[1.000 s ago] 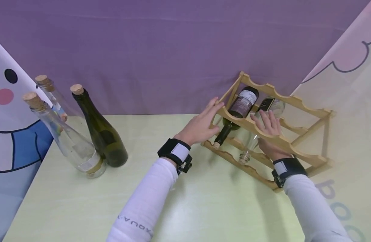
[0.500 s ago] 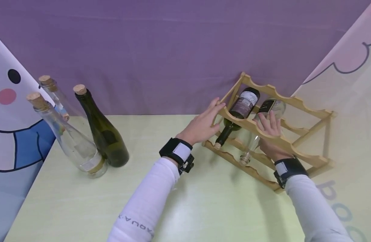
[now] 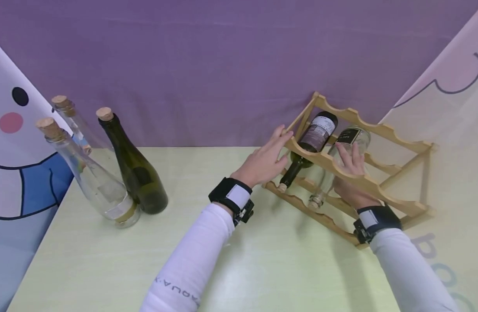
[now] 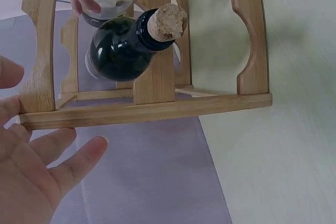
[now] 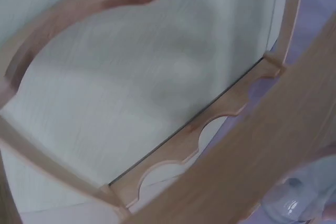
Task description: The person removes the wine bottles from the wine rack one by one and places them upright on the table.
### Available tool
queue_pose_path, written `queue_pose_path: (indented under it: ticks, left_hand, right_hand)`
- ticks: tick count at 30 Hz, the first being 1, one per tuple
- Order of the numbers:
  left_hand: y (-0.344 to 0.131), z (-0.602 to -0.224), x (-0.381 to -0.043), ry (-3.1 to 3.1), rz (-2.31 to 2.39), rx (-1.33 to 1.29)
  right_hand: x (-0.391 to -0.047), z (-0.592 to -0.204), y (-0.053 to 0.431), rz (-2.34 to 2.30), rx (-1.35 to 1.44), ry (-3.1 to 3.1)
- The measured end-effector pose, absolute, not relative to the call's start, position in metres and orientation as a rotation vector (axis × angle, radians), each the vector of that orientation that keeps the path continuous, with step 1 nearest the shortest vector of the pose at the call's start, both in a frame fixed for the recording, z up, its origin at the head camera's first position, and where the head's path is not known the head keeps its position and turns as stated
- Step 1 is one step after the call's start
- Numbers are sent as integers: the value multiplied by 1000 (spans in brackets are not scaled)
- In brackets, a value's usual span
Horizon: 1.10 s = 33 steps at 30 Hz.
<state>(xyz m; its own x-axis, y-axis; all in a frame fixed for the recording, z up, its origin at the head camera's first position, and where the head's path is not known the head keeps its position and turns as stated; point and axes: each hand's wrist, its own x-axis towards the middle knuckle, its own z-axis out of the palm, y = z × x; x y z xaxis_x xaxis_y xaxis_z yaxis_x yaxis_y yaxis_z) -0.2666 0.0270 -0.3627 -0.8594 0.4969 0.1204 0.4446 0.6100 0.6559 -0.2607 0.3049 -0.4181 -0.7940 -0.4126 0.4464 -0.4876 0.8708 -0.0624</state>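
- Plainly, the clear black-labelled glass bottle lay slanted in the wooden wine rack, neck low toward the front, beside the corked dark wine bottle.
- Over my feed, the right hand had its fingers extended on the bottle, not clenched; its thumb was hidden.
- I judged that light, even pressure along the glass would suit the notches best.
- The left hand touched the rack's upper left corner, fingers loosely straight; I reckoned a steady brace there would check tipping.
- Farther left, a corked olive-green bottle stood upright.
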Motion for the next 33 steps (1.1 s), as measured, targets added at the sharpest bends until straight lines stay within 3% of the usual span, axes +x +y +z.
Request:
queue_pose_path:
  ticks: [16,33]
  left_hand:
    - [28,-364,-265,2777,1084,798]
    - [30,-366,-266,2785,1063,795]
  right_hand:
    - [-260,-414,301,289,688,-2759]
    - [-264,-412,300,-62,1010,-2515]
